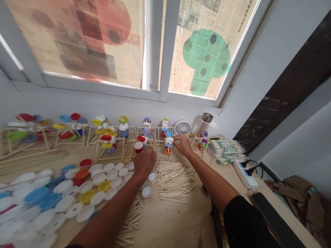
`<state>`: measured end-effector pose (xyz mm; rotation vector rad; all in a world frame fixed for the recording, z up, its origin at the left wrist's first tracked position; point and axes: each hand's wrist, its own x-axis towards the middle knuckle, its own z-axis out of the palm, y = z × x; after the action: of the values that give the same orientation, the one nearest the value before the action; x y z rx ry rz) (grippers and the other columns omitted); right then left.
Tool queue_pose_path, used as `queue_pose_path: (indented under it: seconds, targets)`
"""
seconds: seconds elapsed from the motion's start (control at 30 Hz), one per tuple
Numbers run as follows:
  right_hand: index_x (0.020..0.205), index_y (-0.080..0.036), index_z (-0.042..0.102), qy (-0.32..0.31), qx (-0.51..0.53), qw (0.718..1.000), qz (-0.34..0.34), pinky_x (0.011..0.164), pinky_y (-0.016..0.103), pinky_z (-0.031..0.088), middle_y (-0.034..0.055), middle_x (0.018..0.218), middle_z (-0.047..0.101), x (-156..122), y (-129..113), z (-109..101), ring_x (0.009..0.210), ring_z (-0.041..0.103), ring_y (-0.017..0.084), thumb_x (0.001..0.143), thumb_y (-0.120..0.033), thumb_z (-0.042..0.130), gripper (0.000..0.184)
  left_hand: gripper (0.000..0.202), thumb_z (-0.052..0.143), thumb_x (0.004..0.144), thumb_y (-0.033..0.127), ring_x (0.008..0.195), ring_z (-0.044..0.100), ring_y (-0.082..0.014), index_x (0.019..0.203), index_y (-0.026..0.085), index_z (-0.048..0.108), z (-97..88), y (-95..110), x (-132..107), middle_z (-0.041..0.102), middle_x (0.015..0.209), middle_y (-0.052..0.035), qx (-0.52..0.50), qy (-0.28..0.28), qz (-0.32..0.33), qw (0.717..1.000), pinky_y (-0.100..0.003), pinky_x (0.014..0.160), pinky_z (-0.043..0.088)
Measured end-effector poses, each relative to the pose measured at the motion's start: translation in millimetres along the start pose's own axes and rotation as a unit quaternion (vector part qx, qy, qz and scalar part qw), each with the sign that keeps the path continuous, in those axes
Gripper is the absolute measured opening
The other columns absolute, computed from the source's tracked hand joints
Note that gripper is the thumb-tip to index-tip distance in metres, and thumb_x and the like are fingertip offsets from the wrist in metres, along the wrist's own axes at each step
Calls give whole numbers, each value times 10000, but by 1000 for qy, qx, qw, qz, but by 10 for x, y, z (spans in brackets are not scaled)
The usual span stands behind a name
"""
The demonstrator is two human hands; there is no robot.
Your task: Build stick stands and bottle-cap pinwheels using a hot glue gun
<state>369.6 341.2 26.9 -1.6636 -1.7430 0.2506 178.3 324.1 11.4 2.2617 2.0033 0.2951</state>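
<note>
My right hand (183,145) reaches across the table, its fingers pinched at the right side of a small bottle-cap wheel (169,140) on a wooden-stick frame. The wheel's caps are blue, white and orange. On the frame's left side is my left hand (144,161), its fingers curled closed; the fingertips are hidden behind the hand. Just beyond it stands another cap wheel (141,139) with red and white caps. A pile of short wooden sticks (174,181) lies below my hands, with a loose white cap (146,192) beside it.
More cap wheels (106,146) on stick frames line the wall. Many loose caps (63,186) cover the left. A white fan (182,127), a flask (206,123), bagged sticks (227,151), a power strip (245,175) and a dark phone-like slab (276,217) are at the right.
</note>
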Motion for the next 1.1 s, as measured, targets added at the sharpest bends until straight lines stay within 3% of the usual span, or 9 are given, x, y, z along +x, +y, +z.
queue_pose_path:
  seconds: [1.1]
  targets:
    - [849,-246,792,-10,-52,999,12,959,351,420,30,1029,754,-18,-135,-15,1047,620,229,828,-168,663,153,414,325,942,298,970,698,-305,1018,144,701,-33,-12,-42,734,982,-184,13,-8,14,1000,-352,713,473]
